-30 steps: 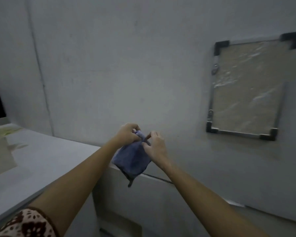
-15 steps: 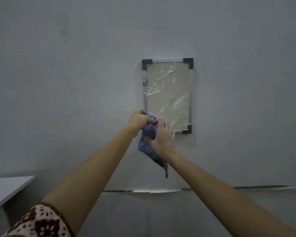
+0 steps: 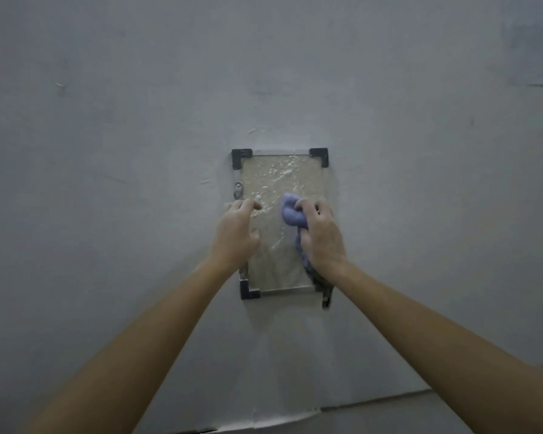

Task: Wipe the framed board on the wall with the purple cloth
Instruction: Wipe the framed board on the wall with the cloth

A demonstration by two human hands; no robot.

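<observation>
So the framed board (image 3: 281, 220) is hanging on the grey wall (image 3: 107, 151) pretty much dead centre of the frame, with black corner pieces showing at three corners and a small metal bracket (image 3: 238, 190) on its left edge. The top part is looking speckled with white splotches.

The right hand (image 3: 318, 236) is bunching up the purple cloth (image 3: 290, 211) against the right half of the board, fingers curled tight around it, and a darker tail of the cloth is dangling down past the lower right corner. Can't see that corner piece since the cloth and wrist are sitting over it.

The left hand (image 3: 237, 233) is holding nothing, fingers loosely spread and bent, hovering over the board's left edge just below the bracket. Honestly can't tell if the fingertips are actually touching the frame or not.

Both bare forearms are reaching up from the bottom corners of the frame.
</observation>
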